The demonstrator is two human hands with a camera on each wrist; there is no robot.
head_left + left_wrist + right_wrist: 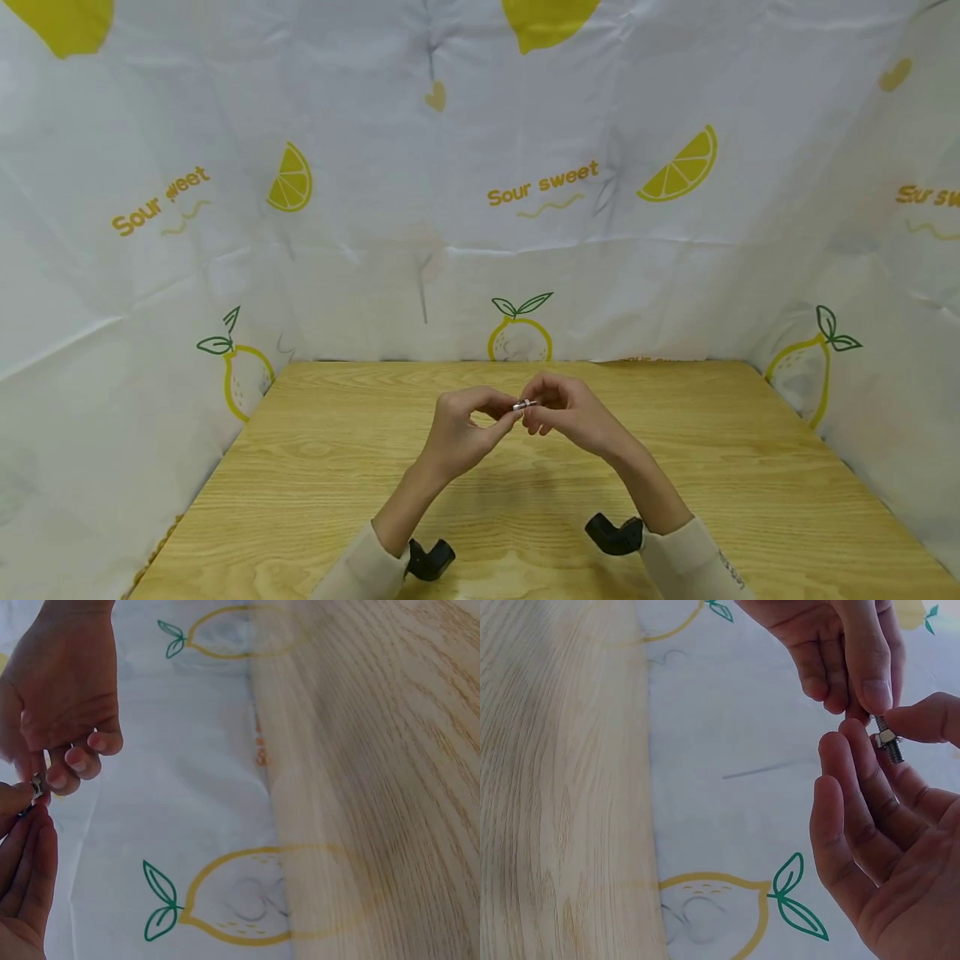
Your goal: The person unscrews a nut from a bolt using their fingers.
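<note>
Silvery and small, a threaded bolt is held up in the air between my two hands, over the middle of the far half of the counter. A nut sits around it partway along, and a short run of thread shows past the nut on the side toward my right palm. My left hand pinches the other end between thumb and fingertips, so I cannot tell how that end is shaped. My right hand holds narrow as well, thumb and forefinger pinching beside the nut, while its remaining fingers bend loosely beneath. The fingertips of both hands nearly meet around the metal.

Pale beige cuffs end above my wrists, the left sleeve and the right sleeve, the latter with dark marks too small to read. From the inner side of each cuff juts a bent black piece, one on the left, one on the right.

Yellowish wood grain runs across the counter under my forearms. Behind it and along both sides hangs white cloth, wrinkled, printed with yellow lemons, green leaves, lemon slices and orange "Sour sweet" lettering.
</note>
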